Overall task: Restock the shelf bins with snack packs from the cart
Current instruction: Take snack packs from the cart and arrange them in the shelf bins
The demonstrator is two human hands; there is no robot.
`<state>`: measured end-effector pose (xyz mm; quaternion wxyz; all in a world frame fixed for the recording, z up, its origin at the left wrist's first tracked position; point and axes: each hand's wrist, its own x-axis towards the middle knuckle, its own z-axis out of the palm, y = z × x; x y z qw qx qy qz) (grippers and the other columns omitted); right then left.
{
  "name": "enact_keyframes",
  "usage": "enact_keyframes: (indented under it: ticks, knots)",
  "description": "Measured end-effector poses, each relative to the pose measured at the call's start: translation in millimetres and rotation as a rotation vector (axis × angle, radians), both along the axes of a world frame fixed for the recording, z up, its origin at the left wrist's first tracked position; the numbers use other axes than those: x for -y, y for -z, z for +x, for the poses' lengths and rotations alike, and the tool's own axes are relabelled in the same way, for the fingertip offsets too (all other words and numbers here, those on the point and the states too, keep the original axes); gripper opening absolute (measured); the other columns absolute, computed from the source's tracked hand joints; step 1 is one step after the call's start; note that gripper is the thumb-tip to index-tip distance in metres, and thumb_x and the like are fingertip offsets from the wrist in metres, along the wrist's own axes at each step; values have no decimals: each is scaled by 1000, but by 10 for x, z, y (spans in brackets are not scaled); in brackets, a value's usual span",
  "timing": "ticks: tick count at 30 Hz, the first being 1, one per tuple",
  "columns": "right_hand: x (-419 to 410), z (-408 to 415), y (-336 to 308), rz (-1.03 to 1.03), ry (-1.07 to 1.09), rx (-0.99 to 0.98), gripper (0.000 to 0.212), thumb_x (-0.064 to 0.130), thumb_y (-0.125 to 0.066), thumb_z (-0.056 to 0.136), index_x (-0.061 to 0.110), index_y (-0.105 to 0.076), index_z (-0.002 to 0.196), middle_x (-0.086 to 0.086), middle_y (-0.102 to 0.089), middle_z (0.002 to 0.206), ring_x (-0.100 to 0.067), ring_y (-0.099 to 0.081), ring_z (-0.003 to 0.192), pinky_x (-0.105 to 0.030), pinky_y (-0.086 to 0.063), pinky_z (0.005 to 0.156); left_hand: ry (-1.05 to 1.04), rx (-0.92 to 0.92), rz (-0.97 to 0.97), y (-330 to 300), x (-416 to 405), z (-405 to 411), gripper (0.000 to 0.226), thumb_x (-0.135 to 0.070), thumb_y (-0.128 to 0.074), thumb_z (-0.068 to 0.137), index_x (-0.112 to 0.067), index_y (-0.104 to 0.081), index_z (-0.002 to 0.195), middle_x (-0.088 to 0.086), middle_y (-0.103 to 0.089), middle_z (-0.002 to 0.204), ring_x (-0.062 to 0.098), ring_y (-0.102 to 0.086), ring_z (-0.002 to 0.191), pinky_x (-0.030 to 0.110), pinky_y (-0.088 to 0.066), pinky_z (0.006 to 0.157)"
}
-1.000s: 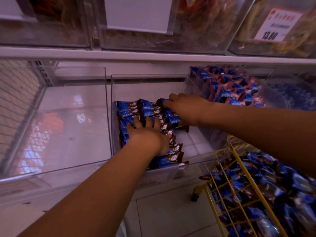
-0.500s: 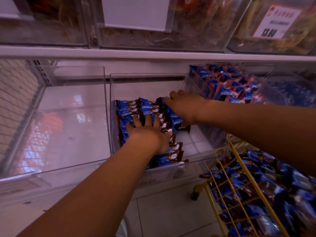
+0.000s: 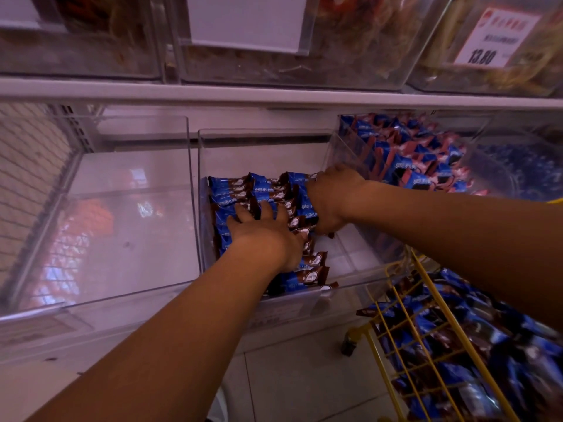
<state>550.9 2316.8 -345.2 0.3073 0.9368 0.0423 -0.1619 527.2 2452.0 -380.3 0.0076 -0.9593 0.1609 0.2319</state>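
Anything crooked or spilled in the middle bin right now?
Nothing spilled. The snack packs lie in neat rows in the middle bin; both hands rest on them. At the front, one pack sits slightly askew against the wall.

One head-worn camera looks forward and down, close over the clear middle bin [image 3: 262, 141] and yellow cart [image 3: 432, 303].

Price tag [image 3: 495, 41] on the top-right bin reads "13.80"; its smaller print is illegible.
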Motion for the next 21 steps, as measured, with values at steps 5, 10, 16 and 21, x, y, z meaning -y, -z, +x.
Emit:
enact_keyframes:
  ticks: [5,10,16,21]
  knots:
    - [4,40,-1,73,15,22,90,71,-70,71,13,-48,136,-9,-54,123,-26,-50,112,-39,-49,92,-1,-7,14,2,7,-7,81,-61,-28,98,-27,21,152,5,23,162,48,19,144,63,3,115]
    - [-23,52,44,173,-4,-38,52,36,-81,78,11,-59,118,-4,-57,94,-19,-58,85,-30,-51,70,-6,-15,12,-10,7,-5,80,-63,-25,98,-27,21,152,4,23,162,47,20,144,62,4,115]
    - [111,0,110,259,-210,115,67,24,-80,79,10,-45,134,-14,-55,123,-28,-57,106,-31,-39,71,-6,-18,8,17,12,7,81,-63,-27,98,-27,22,152,4,24,162,47,20,144,63,4,115]
    - [76,11,129,303,-128,130,82,28,-85,73,10,-39,139,-15,-49,127,-31,-58,107,-36,-47,76,-6,-16,-4,47,12,35,82,-65,-27,96,-29,21,152,3,23,162,47,18,145,63,2,115]
